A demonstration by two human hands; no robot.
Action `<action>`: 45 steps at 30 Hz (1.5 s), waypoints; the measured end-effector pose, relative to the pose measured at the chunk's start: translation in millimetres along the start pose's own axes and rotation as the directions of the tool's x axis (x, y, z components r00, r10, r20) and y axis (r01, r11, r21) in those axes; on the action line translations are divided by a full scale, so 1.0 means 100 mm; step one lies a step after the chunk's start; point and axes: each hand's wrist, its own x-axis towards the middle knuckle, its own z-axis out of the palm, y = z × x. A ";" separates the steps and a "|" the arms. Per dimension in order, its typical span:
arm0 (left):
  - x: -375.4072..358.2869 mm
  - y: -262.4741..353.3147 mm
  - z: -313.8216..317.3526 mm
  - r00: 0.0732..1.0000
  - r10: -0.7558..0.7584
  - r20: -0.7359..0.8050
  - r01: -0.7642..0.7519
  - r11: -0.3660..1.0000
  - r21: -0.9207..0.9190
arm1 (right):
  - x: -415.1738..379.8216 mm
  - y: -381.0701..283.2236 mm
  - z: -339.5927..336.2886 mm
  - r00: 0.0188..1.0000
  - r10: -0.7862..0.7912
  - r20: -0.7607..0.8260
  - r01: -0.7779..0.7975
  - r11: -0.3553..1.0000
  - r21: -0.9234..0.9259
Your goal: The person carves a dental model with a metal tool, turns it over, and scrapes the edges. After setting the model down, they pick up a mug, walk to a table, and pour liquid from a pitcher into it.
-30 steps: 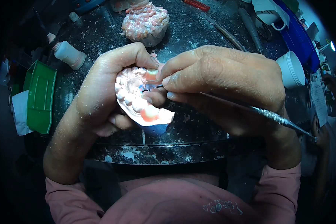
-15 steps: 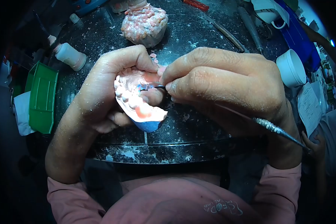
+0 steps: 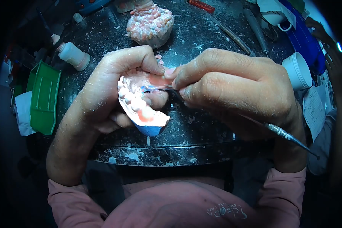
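A dental cast [image 3: 130, 102] with pale teeth, pink patches and a blue base is tilted toward me. My left hand [image 3: 102, 81] is closed around its far left side, thumb on top and fingers beneath. My right hand [image 3: 235, 83] pinches a thin metal carving tool [image 3: 281, 132], whose ridged handle runs out to the lower right. The tool's tip lies over the inner edge of the cast, by a small blue patch. The fingertips of both hands come close together there, and exact contact of the tip is hard to tell.
Behind the cast sits a lumpy pink and white mass [image 3: 150, 26]. A white bottle [image 3: 74, 56] and green tray [image 3: 45, 98] stand left; a white tub [image 3: 296, 70] stands right. A red-handled tool [image 3: 201, 5] and a knife [image 3: 231, 35] lie behind. Another person's arm [image 3: 336, 76] shows far right.
My right hand and the carving tool have shifted slightly right, away from the cast. My left hand holds the cast nearly still. At far right, the other person's arm has moved up.
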 end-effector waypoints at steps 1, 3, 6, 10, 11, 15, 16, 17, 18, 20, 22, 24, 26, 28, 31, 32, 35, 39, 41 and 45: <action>0.00 0.01 0.00 1.000 -0.004 0.009 0.004 1.000 -0.005 | 0.00 0.00 -0.01 1.000 -0.001 -0.001 0.001 1.000 -0.002; 0.00 0.00 0.03 1.000 -0.008 0.018 0.009 1.000 -0.007 | 0.01 -0.01 -0.05 0.998 0.041 0.045 -0.042 0.999 0.012; 0.00 0.00 0.09 0.994 -0.109 -0.004 0.104 0.958 -0.267 | 0.00 0.09 -0.10 0.999 -0.021 0.034 0.018 0.996 0.092; 0.03 -0.08 0.03 0.996 -0.029 0.089 0.049 0.974 -0.223 | -0.01 0.06 -0.05 1.000 0.001 -0.020 0.000 0.999 0.043; 0.04 -0.08 0.07 1.000 0.006 0.005 -0.005 0.990 -0.142 | -0.03 0.16 0.07 0.989 -0.063 -0.132 0.068 0.997 0.036; 0.01 -0.06 0.12 0.991 0.130 -0.044 -0.131 0.991 -0.033 | 0.00 0.26 0.10 0.965 -0.132 -0.225 0.157 0.983 0.099; 0.01 -0.06 0.12 0.990 0.137 -0.041 -0.139 0.990 -0.033 | 0.00 0.25 0.09 0.965 -0.135 -0.225 0.160 0.983 0.095; 0.00 -0.06 0.13 0.989 0.145 -0.041 -0.146 0.989 -0.035 | 0.00 0.25 0.09 0.964 -0.158 -0.214 0.172 0.984 0.049; 0.00 -0.06 0.13 0.988 0.151 -0.042 -0.153 0.988 -0.038 | 0.00 0.25 0.10 0.963 -0.179 -0.202 0.184 0.983 0.004; -0.01 -0.07 0.14 0.985 0.163 -0.047 -0.165 0.985 -0.045 | -0.01 0.24 0.08 0.975 -0.145 -0.168 0.149 0.989 0.014; 0.00 -0.08 0.15 0.984 0.172 -0.046 -0.174 0.983 -0.053 | 0.00 0.27 0.08 0.963 -0.159 -0.220 0.182 0.979 0.092; 0.02 -0.08 0.17 0.982 0.183 -0.043 -0.185 0.981 -0.059 | -0.01 0.29 0.03 0.964 -0.176 -0.201 0.202 0.972 0.118; 0.03 -0.09 0.19 0.980 0.194 -0.044 -0.196 0.978 -0.064 | -0.02 0.28 -0.01 0.984 -0.158 -0.087 0.173 0.961 0.214; 0.06 -0.10 0.22 0.978 0.203 -0.044 -0.206 0.976 -0.071 | -0.01 0.27 -0.01 0.984 -0.158 -0.081 0.173 0.957 0.234; 0.07 -0.11 0.20 0.979 0.197 -0.043 -0.200 0.978 -0.066 | 0.00 0.24 -0.02 0.986 -0.151 -0.068 0.163 0.957 0.241; 0.08 -0.11 0.19 0.980 0.195 -0.042 -0.198 0.978 -0.062 | 0.01 0.24 -0.03 0.988 -0.143 -0.060 0.153 0.962 0.228; 0.09 -0.11 0.19 0.981 0.187 -0.043 -0.189 0.981 -0.050 | 0.01 0.26 0.01 0.983 -0.152 -0.104 0.173 0.953 0.248; 0.09 -0.11 0.20 0.985 0.162 -0.053 -0.167 0.978 -0.128 | -0.04 0.24 0.07 0.985 -0.083 -0.152 0.119 0.963 0.243; 0.10 -0.12 0.19 0.989 0.142 -0.039 -0.146 0.977 -0.157 | -0.04 0.23 0.06 0.989 -0.049 -0.140 0.083 0.966 0.245; 0.12 -0.15 0.21 0.986 0.144 -0.077 -0.154 0.979 -0.136 | -0.01 0.23 0.03 0.990 -0.092 -0.111 0.118 0.959 0.256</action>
